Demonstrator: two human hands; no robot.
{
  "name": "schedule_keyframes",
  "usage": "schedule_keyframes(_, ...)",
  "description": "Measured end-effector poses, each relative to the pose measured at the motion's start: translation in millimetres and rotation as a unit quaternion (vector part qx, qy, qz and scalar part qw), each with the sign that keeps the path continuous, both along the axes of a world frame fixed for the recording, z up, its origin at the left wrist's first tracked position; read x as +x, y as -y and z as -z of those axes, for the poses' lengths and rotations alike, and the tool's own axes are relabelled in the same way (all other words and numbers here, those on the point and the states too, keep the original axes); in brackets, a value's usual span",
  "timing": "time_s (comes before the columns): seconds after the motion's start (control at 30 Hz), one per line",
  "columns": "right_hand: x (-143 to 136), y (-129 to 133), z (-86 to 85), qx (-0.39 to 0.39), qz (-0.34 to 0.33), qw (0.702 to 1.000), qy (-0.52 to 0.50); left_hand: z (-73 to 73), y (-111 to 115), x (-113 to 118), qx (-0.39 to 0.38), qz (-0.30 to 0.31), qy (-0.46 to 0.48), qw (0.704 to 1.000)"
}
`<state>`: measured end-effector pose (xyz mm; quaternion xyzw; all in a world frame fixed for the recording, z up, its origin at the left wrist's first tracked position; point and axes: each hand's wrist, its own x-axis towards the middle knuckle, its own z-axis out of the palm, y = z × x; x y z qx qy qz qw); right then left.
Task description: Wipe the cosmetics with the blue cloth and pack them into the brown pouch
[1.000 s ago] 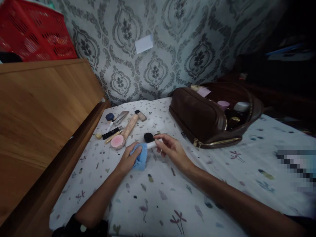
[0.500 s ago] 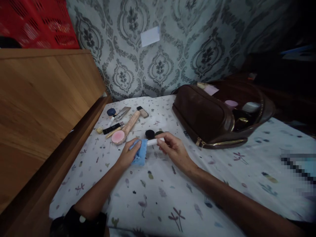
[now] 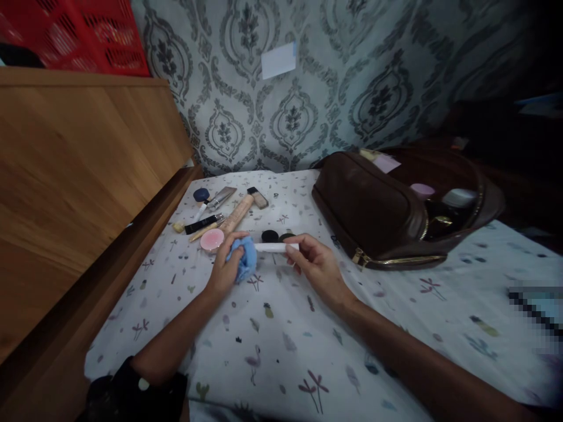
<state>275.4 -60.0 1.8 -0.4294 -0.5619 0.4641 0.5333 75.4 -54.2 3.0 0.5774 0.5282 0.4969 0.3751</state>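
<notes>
Crumpled in my left hand (image 3: 225,266) is a blue cloth (image 3: 247,262), wrapped about the left end of a slim white tube (image 3: 272,248). My right hand (image 3: 317,264) pinches the tube's other end between thumb and fingers. What kind of tube it is, I cannot make out. Just behind it lie a round black compact (image 3: 270,236) and a dark round item (image 3: 287,238), partly hidden by my right fingers. A pink round compact (image 3: 212,240) sits close to my left hand, beside a beige squeeze tube (image 3: 237,213).
Farther back lie a foundation bottle (image 3: 258,198), a silvery tube (image 3: 222,199), a black tube (image 3: 201,225) and a dark blue round item (image 3: 201,194). An open brown bag (image 3: 365,205) stands at right. A wooden cabinet (image 3: 88,152) borders the left, with a red basket (image 3: 74,35) above.
The cloth has shifted left along the white tube and is bunched more tightly, so more of the tube shows. My right hand still grips its end. The view has moved slightly.
</notes>
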Motion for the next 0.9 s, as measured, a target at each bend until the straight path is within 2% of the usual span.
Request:
schedule_keyframes(0.07,-1.2,0.9,0.3,-0.01,-0.007,1.0,-0.008,-5.2,6.4,0.4,0.123,0.069,-0.158,0.977)
schedule_keyframes(0.13,-3.3,2.8,1.4,-0.027,-0.03,0.999,-0.018,-7.0,11.3,1.9,0.195,0.14,-0.275,0.931)
schedule_keyframes(0.2,-5.5,5.3,2.7,-0.041,-0.059,0.997,-0.021,-5.8,13.4,2.9,0.198,0.167,-0.347,0.901)
schedule_keyframes(0.27,-7.2,7.8,3.5,-0.039,-0.087,0.995,-0.012,-3.9,13.1,2.5,0.184,0.163,-0.382,0.891)
schedule_keyframes(0.37,-7.4,10.4,3.4,-0.016,-0.102,0.994,0.021,-3.5,11.2,0.5,0.167,0.172,-0.385,0.891)
schedule_keyframes(0.57,-3.4,10.6,3.4,0.042,-0.08,0.992,0.09,-9.6,8.8,-2.4,0.09,0.179,-0.354,0.914)
schedule_keyframes(0.77,13.1,16.6,-7.3,0.055,-0.057,0.994,0.081,-20.8,12.3,5.9,0.015,0.197,-0.233,0.952)
schedule_keyframes(0.9,36.6,30.0,-20.5,0.036,-0.041,0.996,0.065,-28.6,21.2,25.6,0.063,0.2,-0.245,0.947)
